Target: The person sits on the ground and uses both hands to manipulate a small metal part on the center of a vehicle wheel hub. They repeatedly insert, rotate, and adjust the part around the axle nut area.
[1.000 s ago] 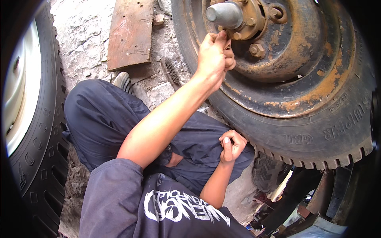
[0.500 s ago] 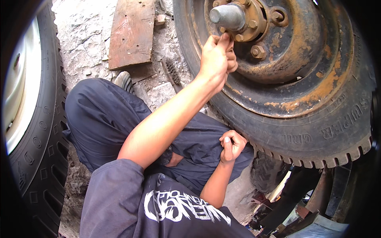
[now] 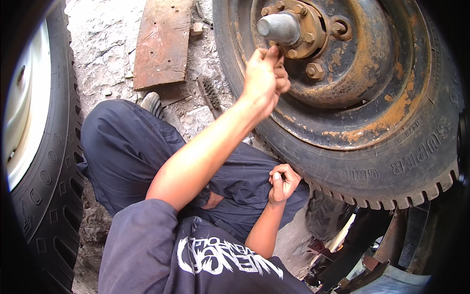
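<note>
The left hand (image 3: pixel 264 78) is raised to the rusty wheel (image 3: pixel 352 83), its fingers pinched together at a nut on the lower edge of the hub flange (image 3: pixel 298 24), just below the grey hub cap (image 3: pixel 280 28); what it pinches is too small to tell. The right hand (image 3: pixel 283 182) is loosely clenched over the dark trousers (image 3: pixel 132 147), just beside the tyre's lower edge. A rusty metal plate (image 3: pixel 161 44) and a wire brush (image 3: pixel 210 93) lie on the stony ground (image 3: pixel 103 49), and a second tyre (image 3: pixel 49 186) stands at the left.
</note>
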The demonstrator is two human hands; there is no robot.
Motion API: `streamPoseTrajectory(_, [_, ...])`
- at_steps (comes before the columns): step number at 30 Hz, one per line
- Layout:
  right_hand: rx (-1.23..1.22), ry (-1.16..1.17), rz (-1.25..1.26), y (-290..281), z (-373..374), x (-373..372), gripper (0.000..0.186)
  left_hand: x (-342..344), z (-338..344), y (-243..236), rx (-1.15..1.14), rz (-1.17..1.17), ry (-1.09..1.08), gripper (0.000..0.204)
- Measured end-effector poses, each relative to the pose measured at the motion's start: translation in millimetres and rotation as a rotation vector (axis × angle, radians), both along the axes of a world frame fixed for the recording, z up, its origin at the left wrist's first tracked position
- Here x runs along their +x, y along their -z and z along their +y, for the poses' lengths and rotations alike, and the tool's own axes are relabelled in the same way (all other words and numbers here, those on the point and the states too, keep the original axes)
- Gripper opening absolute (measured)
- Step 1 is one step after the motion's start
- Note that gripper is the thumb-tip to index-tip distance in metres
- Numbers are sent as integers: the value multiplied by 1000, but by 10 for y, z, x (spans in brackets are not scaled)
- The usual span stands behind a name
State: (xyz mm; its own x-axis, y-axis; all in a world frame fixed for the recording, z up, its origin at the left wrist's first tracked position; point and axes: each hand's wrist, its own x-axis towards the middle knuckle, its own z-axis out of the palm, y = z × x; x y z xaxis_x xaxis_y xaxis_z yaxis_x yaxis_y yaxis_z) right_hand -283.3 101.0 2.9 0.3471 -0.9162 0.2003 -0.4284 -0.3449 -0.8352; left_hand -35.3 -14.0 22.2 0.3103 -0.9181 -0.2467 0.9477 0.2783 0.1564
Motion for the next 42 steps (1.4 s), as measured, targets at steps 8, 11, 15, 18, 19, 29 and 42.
streamPoseTrajectory(8, [1,-23,-14,18,-1,25,27,23,-13,35,-24,6,-3,28])
streamPoseTrajectory(11, [1,-20,-21,37,-11,0,28,-92,86,-150,97,49,44,29])
streamPoseTrajectory(15, [0,-21,-2,25,-2,-7,29,4,7,-35,-27,-49,21,27])
streamPoseTrajectory(18, [-1,-33,-8,32,-4,17,30,-12,11,28,-31,-63,-18,25])
streamPoseTrajectory(19, [-13,-38,-14,26,-22,33,31,-7,8,-18,-25,-64,-28,25])
streamPoseTrajectory(29, [-6,-33,13,20,1,-7,32,50,93,-148,87,-80,39,23])
streamPoseTrajectory(42, [-20,-41,74,-16,15,12,30,44,113,-38,41,-66,79,23])
